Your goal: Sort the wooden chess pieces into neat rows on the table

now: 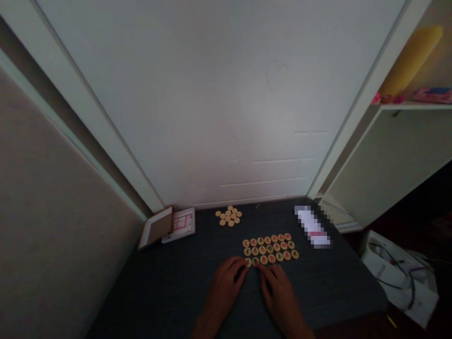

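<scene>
While left hand (229,278) and right hand (278,285) hold fingers bunched, clamping can't be told | 21 lettered discs (270,248), three rows, at fingertips and beyond | 11 plain discs (228,218) farther | two boxes (189,221) left-beyond fingers

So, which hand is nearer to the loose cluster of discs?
Left. The left hand is on the near side of the cluster, at the left end of the nearest row. The right hand is farther right, by that row's second disc from the left.
</scene>
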Available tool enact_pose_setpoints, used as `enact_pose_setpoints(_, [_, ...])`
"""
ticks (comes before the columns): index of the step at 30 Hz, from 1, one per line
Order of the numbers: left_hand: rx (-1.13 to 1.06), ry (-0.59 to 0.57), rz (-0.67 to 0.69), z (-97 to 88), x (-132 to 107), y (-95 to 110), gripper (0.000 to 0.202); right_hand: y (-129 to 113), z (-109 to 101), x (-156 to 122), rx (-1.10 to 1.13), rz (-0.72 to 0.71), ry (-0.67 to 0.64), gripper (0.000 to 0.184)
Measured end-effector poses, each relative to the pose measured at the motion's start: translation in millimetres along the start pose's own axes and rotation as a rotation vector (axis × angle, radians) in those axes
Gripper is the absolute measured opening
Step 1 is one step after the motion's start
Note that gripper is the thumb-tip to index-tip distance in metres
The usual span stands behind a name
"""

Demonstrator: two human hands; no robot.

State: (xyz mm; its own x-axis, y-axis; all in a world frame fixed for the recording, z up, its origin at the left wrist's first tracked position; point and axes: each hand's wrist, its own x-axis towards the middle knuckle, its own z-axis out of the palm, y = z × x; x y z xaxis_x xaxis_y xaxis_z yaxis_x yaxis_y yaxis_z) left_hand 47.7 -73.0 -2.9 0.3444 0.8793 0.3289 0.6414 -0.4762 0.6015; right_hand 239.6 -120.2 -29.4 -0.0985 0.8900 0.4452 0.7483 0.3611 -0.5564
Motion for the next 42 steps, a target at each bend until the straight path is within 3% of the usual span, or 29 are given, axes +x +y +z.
enact_pose_setpoints(10, [-0.052, -0.053, -0.017, -14.8, 3, 3, 0.030, 4, 4, 0, -0.007, -0.027, 0.056, 0.042])
enact_pose_setpoints(17, [0.057, -0.187, 0.134, -27.9, 15, 4, 0.035, 1, 1, 1, -0.001, -0.024, 0.057, 0.043])
enact_pose_setpoints(26, [0.140, -0.156, 0.151, -16.7, 11, -3, 0.035, 1, 1, 1, -0.006, -0.013, 0.035, 0.042])
enact_pose_setpoints(42, [0.118, -0.091, 0.143, -15.2, 8, -4, 0.028, 3, 5, 1, 0.017, -0.016, 0.063, 0.044])
